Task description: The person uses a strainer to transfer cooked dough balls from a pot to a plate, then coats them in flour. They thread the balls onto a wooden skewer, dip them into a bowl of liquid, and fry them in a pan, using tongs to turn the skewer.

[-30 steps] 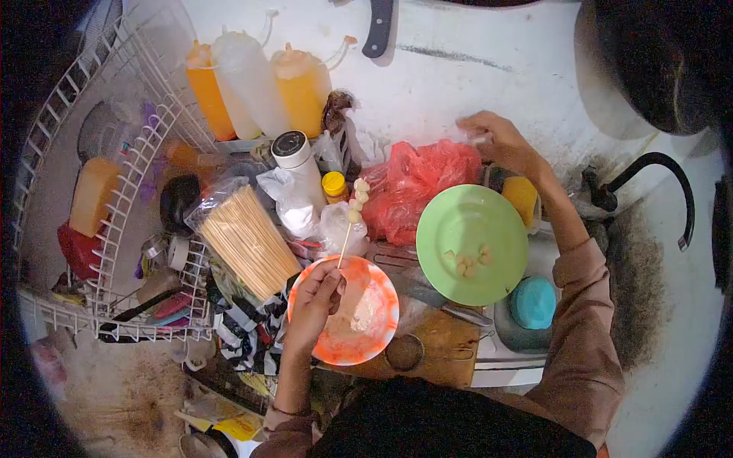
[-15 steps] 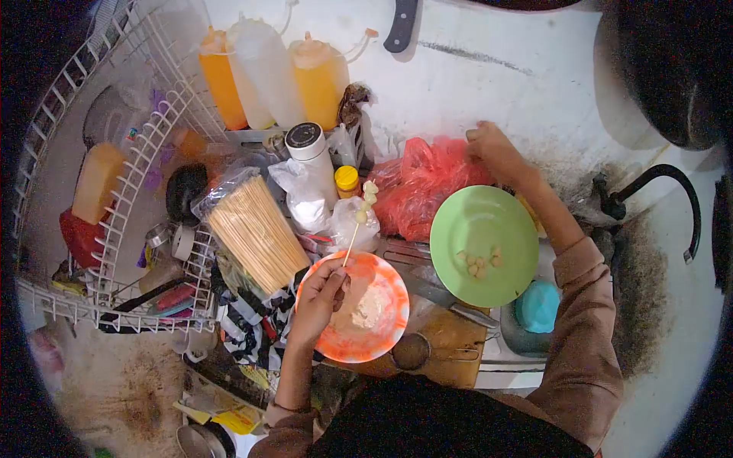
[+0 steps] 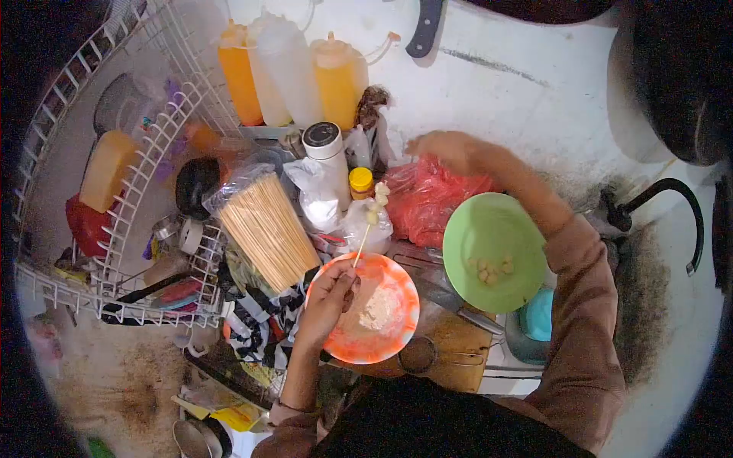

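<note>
My left hand (image 3: pixel 330 305) pinches a wooden skewer (image 3: pixel 362 246) with several pale pieces (image 3: pixel 377 202) threaded at its top. Below it lies the orange and white plate (image 3: pixel 397 336) with a patch of pale powder (image 3: pixel 377 307). My right hand (image 3: pixel 450 151) is over the red plastic bag (image 3: pixel 427 202); its fingers are blurred, and whether they grip the bag is unclear. Beside that forearm, the green plate (image 3: pixel 489 229) bears several small pale pieces (image 3: pixel 492 270).
A pack of skewers (image 3: pixel 267 233), a white bottle (image 3: pixel 327 156) and a yellow-lidded jar (image 3: pixel 361 183) stand left of the bag. Sauce bottles (image 3: pixel 334 84) are behind. A knife (image 3: pixel 447 296) and a strainer (image 3: pixel 414 353) lie near the cutting board (image 3: pixel 462 343). Right is a black faucet (image 3: pixel 672 183).
My right hand has moved left across the top of the red bag. My left hand still holds the skewer upright over the orange plate. The whole view has shifted slightly.
</note>
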`<move>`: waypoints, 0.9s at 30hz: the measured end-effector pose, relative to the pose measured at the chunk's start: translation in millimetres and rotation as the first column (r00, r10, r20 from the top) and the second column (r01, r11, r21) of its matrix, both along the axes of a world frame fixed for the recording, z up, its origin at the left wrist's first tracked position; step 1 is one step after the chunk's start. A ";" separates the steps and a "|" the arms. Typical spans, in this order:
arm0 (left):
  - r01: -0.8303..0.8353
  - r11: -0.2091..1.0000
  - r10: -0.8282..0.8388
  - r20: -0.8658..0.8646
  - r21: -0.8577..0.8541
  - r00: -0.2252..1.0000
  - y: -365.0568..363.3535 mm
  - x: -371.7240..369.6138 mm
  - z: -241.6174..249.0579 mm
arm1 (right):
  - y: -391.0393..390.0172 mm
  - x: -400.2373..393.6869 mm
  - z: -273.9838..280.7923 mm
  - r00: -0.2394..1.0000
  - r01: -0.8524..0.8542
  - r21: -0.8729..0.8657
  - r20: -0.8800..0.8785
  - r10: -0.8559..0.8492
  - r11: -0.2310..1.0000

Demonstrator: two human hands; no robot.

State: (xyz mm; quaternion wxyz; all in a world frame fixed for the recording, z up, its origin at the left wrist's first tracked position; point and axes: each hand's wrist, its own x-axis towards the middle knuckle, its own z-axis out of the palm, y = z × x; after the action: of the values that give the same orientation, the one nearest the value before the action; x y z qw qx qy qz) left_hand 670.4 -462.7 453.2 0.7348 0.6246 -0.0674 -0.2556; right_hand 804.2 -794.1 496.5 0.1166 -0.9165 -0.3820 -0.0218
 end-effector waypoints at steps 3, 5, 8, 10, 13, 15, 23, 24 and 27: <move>0.000 1.000 0.000 0.009 0.003 1.000 6.6 -1.1 2.0 | 27.5 14.1 -19.3 0.986 0.160 -0.535 0.041 -0.163 0.830; -0.012 1.000 0.012 -0.007 0.006 1.000 13.2 -1.2 3.8 | 34.3 19.1 -14.8 0.987 0.159 -0.538 0.069 -0.145 0.828; -0.064 0.998 0.064 0.005 0.005 0.998 19.0 -2.8 3.5 | 44.8 23.7 4.2 0.983 0.186 -0.584 0.103 -0.155 0.790; -0.067 0.998 0.067 0.015 -0.014 0.998 22.9 -3.4 1.8 | 46.9 25.5 17.5 0.982 0.168 -0.581 0.173 -0.081 0.796; -0.072 0.997 0.072 0.007 -0.012 0.997 27.0 -5.6 -0.9 | 39.8 20.6 39.9 0.937 0.134 -0.558 0.340 0.079 0.819; -0.071 0.997 0.071 0.005 -0.028 0.997 30.2 -8.1 -3.1 | 39.1 10.0 63.8 0.907 0.199 -0.598 0.413 0.086 0.776; -0.134 0.987 0.134 -0.014 -0.085 0.991 68.6 -44.4 20.7 | 23.6 -25.3 110.4 0.868 0.155 -0.161 -0.448 -0.213 0.975; -0.179 0.980 0.181 0.009 -0.088 0.983 75.1 -50.2 21.8 | 35.4 -30.3 113.7 0.812 0.184 0.088 -0.574 -0.101 0.979; -0.213 0.957 0.221 0.023 -0.196 0.975 106.6 -71.7 27.7 | 91.0 -48.5 126.5 0.523 0.401 0.455 -0.826 0.210 0.795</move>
State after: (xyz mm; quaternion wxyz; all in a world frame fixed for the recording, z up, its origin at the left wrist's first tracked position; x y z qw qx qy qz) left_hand 598.7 -356.1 480.9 0.8137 0.5598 -0.0395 -0.1516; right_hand 755.7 -703.0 623.0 0.5673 -0.7421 -0.1938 0.2997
